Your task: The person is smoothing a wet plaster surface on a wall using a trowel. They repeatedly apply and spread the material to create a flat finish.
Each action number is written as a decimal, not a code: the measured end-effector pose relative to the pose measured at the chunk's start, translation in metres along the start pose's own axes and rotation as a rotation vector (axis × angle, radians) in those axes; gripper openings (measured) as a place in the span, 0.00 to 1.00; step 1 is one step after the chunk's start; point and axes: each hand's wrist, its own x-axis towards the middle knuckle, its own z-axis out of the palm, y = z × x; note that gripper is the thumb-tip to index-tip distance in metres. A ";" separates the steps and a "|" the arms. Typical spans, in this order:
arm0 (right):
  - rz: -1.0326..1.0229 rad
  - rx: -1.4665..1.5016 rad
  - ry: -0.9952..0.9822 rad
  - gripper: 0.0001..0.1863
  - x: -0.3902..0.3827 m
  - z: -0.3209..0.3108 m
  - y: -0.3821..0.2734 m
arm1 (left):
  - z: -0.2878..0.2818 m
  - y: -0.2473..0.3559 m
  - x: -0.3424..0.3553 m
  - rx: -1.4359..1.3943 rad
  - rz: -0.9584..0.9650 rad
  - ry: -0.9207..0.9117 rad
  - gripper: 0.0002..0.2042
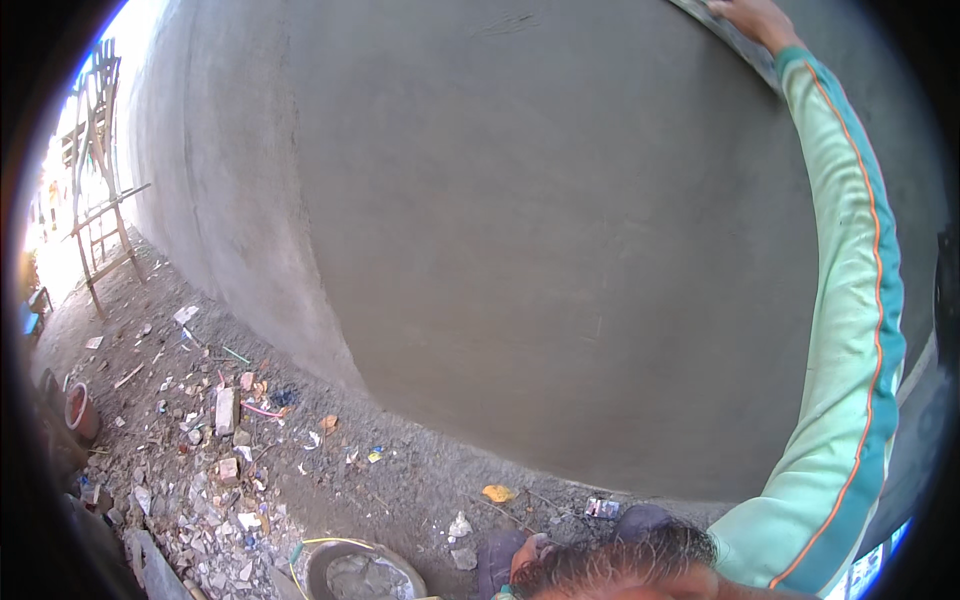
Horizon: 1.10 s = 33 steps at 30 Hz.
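High at the right, my right hand (757, 22) is closed on a long, flat grey plastering straightedge (742, 50). Its face lies along the wall, and its upper end runs out of the picture. Smooth grey, damp-looking plaster (560, 250) covers most of the wall, with a few scratch marks near the top and low down. A paler, drier-looking strip (230, 200) borders it on the left. The right arm, in a light green sleeve (850, 300), reaches up along the right side. My left hand cannot be made out.
A round bucket (312, 575) with wet grey mortar stands at the bottom. Rubble (215, 500), a brick-like block (227, 411) and litter lie along the wall's foot. Further left are a reddish bucket (82, 412) and a pole scaffold (100, 200). A yellow leaf (498, 493) lies nearer.
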 end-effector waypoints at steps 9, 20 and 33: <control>0.500 0.436 -0.015 0.21 0.020 0.015 0.078 | 0.020 -0.022 0.016 -0.050 0.018 -0.066 0.22; -0.005 0.281 -0.140 0.18 -0.010 0.030 -0.278 | -0.008 0.018 -0.004 -0.057 0.021 0.036 0.23; -0.321 0.010 -0.139 0.17 -0.040 0.035 -0.238 | 0.006 0.011 -0.002 -0.029 0.005 0.024 0.26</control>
